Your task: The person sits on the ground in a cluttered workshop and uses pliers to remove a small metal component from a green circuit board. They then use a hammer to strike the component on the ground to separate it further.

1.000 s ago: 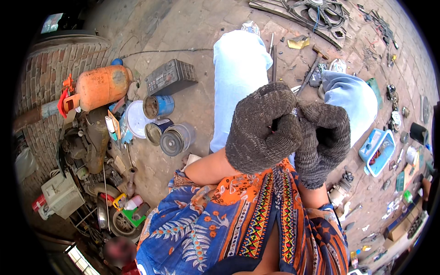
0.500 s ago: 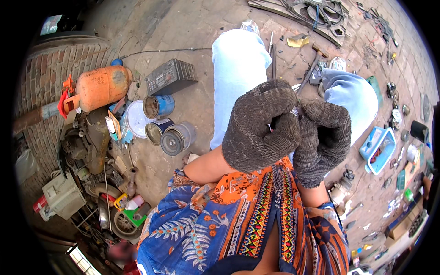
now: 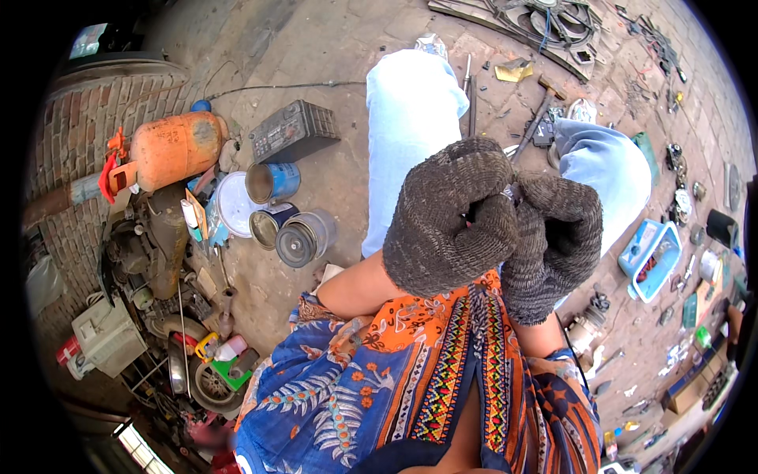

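Dark knitted work gloves cover both my hands, which meet in front of my lap between my knees. My left hand (image 3: pixel 450 221) is closed, its thumb and forefinger pinched together. Against it, my right hand (image 3: pixel 553 241) curls closed with its fingertips touching the left ones. A tiny shiny bit shows between the fingertips, too small to name; the gloves hide the rest. Beyond my hands, between my feet, a hammer (image 3: pixel 537 118) with a wooden handle lies on the ground by a small dark block (image 3: pixel 544 133).
At left are an orange gas cylinder (image 3: pixel 178 150), a dark car battery (image 3: pixel 294 133) and several open cans (image 3: pixel 272 183). A light blue basin (image 3: pixel 649 259) with small parts stands at right. A radiator fan (image 3: pixel 545 24) lies at the far side. Scattered parts cover the right ground.
My right hand has shifted very slightly toward the left. My left hand keeps its pinch, and the things on the ground stay put.
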Tool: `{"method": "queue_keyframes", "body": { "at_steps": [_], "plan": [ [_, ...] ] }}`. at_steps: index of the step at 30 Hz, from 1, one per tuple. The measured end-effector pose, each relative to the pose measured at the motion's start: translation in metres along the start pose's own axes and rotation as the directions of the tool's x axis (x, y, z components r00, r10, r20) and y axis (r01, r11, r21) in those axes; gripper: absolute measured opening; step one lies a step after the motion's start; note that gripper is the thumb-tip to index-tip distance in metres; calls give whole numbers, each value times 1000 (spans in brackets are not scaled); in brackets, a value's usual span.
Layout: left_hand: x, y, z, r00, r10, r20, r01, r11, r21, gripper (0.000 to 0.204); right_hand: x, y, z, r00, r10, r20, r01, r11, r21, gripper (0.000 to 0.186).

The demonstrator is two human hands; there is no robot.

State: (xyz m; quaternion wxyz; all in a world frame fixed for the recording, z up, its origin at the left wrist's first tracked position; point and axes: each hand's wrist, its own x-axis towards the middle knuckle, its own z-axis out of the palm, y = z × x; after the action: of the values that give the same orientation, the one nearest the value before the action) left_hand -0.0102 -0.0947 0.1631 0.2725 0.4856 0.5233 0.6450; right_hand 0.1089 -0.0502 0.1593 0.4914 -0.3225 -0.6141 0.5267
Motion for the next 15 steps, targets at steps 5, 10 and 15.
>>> {"method": "queue_keyframes", "body": {
  "at_steps": [5, 10, 15],
  "plan": [
    [-3, -5, 2, 999, 29, -44, -29, 1000, -10, 21, 1, -2, 1, 999, 18, 37, -20, 999, 48, 17],
    [-2, 1, 1, 998, -53, -25, 51, 998, -40, 22, 4, -2, -6, 993, -4, 120, 3, 1000, 7, 16],
    [-1, -5, -1, 1000, 17, 8, -17, 1000, -1, 25, -1, -1, 2, 1000, 6, -1, -6, 999, 50, 17]
  ]
}}
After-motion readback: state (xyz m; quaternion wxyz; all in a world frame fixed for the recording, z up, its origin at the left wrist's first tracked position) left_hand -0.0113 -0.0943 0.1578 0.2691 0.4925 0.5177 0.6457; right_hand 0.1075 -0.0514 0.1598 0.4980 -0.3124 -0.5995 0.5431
